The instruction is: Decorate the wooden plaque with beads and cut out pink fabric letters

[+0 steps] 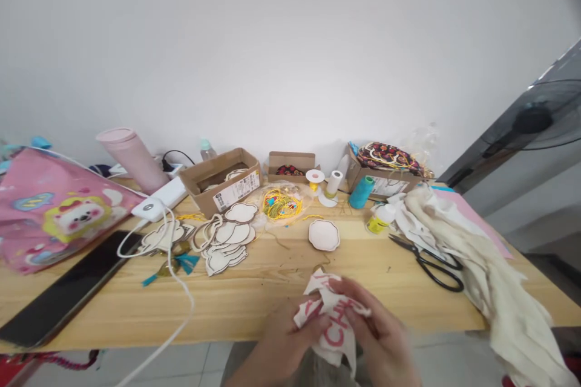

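Observation:
Both hands grip a crumpled piece of white cloth (334, 329) with red lettering, just over the table's front edge. My left hand (295, 335) pinches its left side, fingers partly hidden by the folds. On its right side, my right hand (374, 326) is closed round the fabric, slightly blurred. Beyond the hands lies a pale, scallop-edged flat piece (324, 235) on the wood. Black-handled scissors (436, 266) rest to the right, and a yellow-labelled white bottle (381, 219) stands behind them.
Several pale cut-out shapes (229, 242) lie left of centre near a cardboard box (222, 184). Yellow cords (282, 204), a teal thread spool (361, 192) and a second box (385, 181) line the back. Cream fabric (494, 290) drapes over the right edge; a white cable (188, 299) crosses the left.

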Demonstrator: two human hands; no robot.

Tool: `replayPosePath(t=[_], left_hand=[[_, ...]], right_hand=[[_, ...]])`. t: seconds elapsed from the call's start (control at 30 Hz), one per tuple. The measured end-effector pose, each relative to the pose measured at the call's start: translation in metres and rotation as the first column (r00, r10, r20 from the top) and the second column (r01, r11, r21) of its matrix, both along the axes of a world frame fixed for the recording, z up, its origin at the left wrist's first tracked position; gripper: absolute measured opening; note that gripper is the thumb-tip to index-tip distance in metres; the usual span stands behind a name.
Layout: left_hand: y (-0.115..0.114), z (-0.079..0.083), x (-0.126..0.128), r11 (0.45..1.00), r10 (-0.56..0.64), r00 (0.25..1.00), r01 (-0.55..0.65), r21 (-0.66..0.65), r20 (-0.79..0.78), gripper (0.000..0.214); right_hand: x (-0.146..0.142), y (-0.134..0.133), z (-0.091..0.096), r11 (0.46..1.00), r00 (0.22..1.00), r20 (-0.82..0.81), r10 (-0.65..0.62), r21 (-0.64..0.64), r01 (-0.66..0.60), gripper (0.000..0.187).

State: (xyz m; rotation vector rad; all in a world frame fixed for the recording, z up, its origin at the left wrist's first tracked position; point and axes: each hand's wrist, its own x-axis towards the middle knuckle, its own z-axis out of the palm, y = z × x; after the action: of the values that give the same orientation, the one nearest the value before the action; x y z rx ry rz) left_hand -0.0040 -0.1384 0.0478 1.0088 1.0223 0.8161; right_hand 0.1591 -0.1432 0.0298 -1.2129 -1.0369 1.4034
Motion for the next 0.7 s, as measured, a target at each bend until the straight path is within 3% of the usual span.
replayPosePath(t=[0.1, 0.23, 0.37, 0.47, 0.7], left_hand=[[0.002, -0.009, -0.026, 0.963, 0.205, 0.975, -0.217, -0.159, -0.084, 0.042], [0.011, -0.017, -0.068, 0.879, 0.448, 0.883, -0.464, -0.111, -0.139, 0.043], [0.023, -0.026, -0.102, 0.895, 0.409, 0.877, -0.439, -0.076, -0.251, 0.039], [0.031, -0.026, -0.111, 0.909, 0.382, 0.894, -0.409, -0.076, -0.236, 0.045], [0.051, -0.018, -0.106, 0.916, 0.384, 0.919, -0.368, -0.163, 0.084, 0.059]], right_hand=[[0.007, 0.018, 0.016, 0.988, 0.974, -0.215, -0.069, -0.149, 0.037, 0.051], [0.009, 0.040, 0.036, 0.970, 0.972, -0.189, -0.140, -0.225, 0.096, 0.044], [-0.003, 0.053, 0.034, 0.969, 0.983, -0.165, -0.075, -0.244, 0.033, 0.038], [-0.011, 0.063, 0.025, 0.973, 0.986, -0.164, -0.018, -0.231, -0.021, 0.036], [-0.005, 0.069, -0.006, 0.973, 0.954, -0.297, 0.043, -0.205, -0.108, 0.051]])
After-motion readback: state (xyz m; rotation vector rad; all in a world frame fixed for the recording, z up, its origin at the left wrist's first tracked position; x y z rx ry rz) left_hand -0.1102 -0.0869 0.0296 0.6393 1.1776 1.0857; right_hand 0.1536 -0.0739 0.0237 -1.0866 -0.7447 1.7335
